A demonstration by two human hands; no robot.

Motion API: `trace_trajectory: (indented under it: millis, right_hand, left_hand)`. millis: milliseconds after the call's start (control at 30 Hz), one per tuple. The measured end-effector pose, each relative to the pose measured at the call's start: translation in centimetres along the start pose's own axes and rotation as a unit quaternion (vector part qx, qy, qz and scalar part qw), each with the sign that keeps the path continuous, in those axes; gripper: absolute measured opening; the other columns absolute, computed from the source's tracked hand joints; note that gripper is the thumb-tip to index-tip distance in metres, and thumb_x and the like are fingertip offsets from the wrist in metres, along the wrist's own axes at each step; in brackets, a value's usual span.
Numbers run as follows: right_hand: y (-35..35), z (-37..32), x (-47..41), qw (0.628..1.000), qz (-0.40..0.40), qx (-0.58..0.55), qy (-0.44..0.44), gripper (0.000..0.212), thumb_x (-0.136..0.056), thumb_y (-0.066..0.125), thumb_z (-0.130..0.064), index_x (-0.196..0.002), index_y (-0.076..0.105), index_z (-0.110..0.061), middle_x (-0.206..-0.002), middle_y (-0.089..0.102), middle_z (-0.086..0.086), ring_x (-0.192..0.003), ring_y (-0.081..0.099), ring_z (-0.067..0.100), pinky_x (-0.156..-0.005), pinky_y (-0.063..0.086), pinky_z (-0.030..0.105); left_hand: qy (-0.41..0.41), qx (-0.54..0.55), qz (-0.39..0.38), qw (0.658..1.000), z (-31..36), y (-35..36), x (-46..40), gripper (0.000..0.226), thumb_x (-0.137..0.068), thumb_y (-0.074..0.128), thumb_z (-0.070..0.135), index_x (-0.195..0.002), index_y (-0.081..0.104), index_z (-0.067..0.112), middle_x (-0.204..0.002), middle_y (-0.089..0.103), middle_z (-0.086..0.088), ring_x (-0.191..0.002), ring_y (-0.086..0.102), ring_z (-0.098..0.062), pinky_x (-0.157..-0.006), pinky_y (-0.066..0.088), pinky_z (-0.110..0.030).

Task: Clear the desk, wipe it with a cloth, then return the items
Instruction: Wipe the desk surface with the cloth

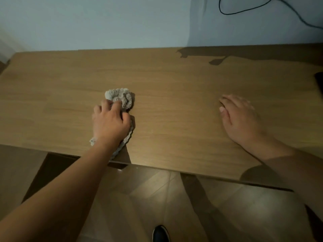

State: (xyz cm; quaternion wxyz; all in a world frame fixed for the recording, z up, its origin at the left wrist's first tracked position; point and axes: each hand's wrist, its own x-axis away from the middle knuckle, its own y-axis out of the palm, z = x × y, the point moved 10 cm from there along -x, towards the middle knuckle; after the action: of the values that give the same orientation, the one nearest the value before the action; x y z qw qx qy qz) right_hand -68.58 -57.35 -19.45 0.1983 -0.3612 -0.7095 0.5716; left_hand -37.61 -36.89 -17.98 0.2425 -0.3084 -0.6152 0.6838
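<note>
Nearest, a dark shoe [160, 233] stands on the smooth, glossy tiled floor [148, 198] below the desk's front edge. Above it runs the flat wooden desk [174, 119], its top a light oak-like grain with long straight streaks.

The left hand [110, 123] lies on the desk with its fingers curled down, gripping a grey cloth [120, 98]. The cloth is fluffy and nubbly, bunched into a rounded wad just beyond the fingertips, while a thinner rumpled tail trails back under the palm and wrist to the desk's front edge.

The right hand [239, 117] rests palm down on the wood, well apart from the cloth, fingers straight and close together, holding nothing; its fingertips are slightly blurred.

Past the right fingers, at the picture's right edge, sits a dark object [319, 81], too cut off to tell. Beyond the desk stands a plain pale wall [104, 23], with a thin black cable [244, 9] looping down across it at the upper right.
</note>
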Motion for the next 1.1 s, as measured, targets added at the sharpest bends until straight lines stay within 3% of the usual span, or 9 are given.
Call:
trace_trajectory:
  millis: [100,333,500,567,667,833,933,1033,1100]
  right_hand:
    - [0.4,0.1,-0.6,1.000,0.015,-0.019,0.004,0.041,-0.103,0.039,-0.029,-0.134,0.056,-0.009,-0.143,0.051,0.009,-0.132,0.045,0.031,-0.114,0.030,0.047]
    - [0.2,0.5,-0.4,0.999,0.023,-0.046,0.015,0.044,-0.099,0.036,-0.029,-0.133,0.058,-0.011,-0.143,0.052,0.005,-0.134,0.044,0.027,-0.114,0.028,0.044]
    - [-0.5,1.7,-0.5,0.993,0.056,-0.078,0.062,0.048,-0.100,0.034,-0.033,-0.137,0.053,-0.009,-0.145,0.050,0.008,-0.134,0.044,0.029,-0.112,0.033,0.044]
    - [-0.9,2.8,-0.5,0.989,0.073,-0.075,0.107,0.048,-0.103,0.034,-0.034,-0.143,0.046,-0.011,-0.150,0.043,0.009,-0.139,0.038,0.028,-0.115,0.031,0.045]
    - [-1.4,3.8,-0.1,0.980,0.093,-0.080,0.159,0.046,-0.104,0.034,-0.029,-0.143,0.046,-0.009,-0.150,0.043,0.011,-0.139,0.036,0.029,-0.116,0.028,0.044]
    - [-0.5,4.0,-0.2,0.982,0.086,-0.052,0.161,0.047,-0.103,0.030,-0.028,-0.138,0.051,-0.006,-0.145,0.049,0.014,-0.138,0.039,0.031,-0.116,0.028,0.044]
    - [-0.4,4.1,-0.1,0.981,0.098,-0.029,0.167,0.045,-0.101,0.035,-0.027,-0.134,0.056,-0.006,-0.141,0.053,0.014,-0.135,0.043,0.032,-0.113,0.030,0.044]
    - [-0.5,4.1,-0.1,0.978,0.122,-0.012,0.168,0.041,-0.099,0.040,-0.025,-0.129,0.059,-0.005,-0.136,0.057,0.014,-0.130,0.048,0.032,-0.111,0.033,0.043]
    - [-0.5,4.1,-0.2,0.977,0.125,-0.013,0.169,0.041,-0.099,0.040,-0.025,-0.129,0.060,-0.006,-0.134,0.058,0.013,-0.129,0.049,0.032,-0.110,0.033,0.043]
  left_hand:
    - [-0.016,0.043,0.015,0.999,3.3,-1.1,4.6,0.040,-0.085,0.038,0.038,-0.105,0.061,0.013,-0.109,0.054,-0.019,-0.093,0.045,-0.034,-0.086,0.041,-0.043]
    - [0.226,0.177,-0.024,0.958,17.3,-2.6,15.9,0.038,-0.083,0.051,0.039,-0.111,0.069,0.020,-0.103,0.058,-0.006,-0.086,0.054,-0.026,-0.072,0.051,-0.041]
    - [-0.069,0.108,0.029,0.991,2.9,-1.8,1.5,0.050,-0.088,0.040,0.040,-0.127,0.059,0.015,-0.122,0.051,-0.019,-0.111,0.048,-0.039,-0.098,0.042,-0.046]
    - [-0.098,0.070,0.019,0.993,3.9,-0.5,0.9,0.047,-0.089,0.040,0.037,-0.125,0.057,0.013,-0.121,0.051,-0.021,-0.109,0.048,-0.039,-0.097,0.041,-0.047]
    - [0.101,0.110,0.014,0.989,14.6,-0.3,6.1,0.045,-0.085,0.042,0.037,-0.117,0.063,0.013,-0.109,0.055,-0.017,-0.096,0.051,-0.036,-0.085,0.044,-0.044]
    - [0.385,0.174,-0.105,0.900,22.1,-1.0,12.6,0.045,-0.088,0.046,0.042,-0.125,0.064,0.023,-0.116,0.057,-0.006,-0.099,0.052,-0.025,-0.082,0.045,-0.037]
    - [0.158,0.168,-0.008,0.973,13.9,-0.9,1.0,0.051,-0.087,0.040,0.040,-0.126,0.063,0.017,-0.117,0.057,-0.015,-0.105,0.053,-0.037,-0.091,0.045,-0.042]
    - [-0.106,0.128,0.001,0.986,7.8,0.8,-6.2,0.048,-0.091,0.040,0.036,-0.130,0.057,0.013,-0.126,0.050,-0.021,-0.114,0.046,-0.038,-0.100,0.037,-0.047]
    - [-0.061,0.079,0.003,0.995,12.2,1.2,-4.8,0.051,-0.085,0.040,0.038,-0.123,0.063,0.014,-0.118,0.055,-0.021,-0.106,0.048,-0.038,-0.094,0.039,-0.046]
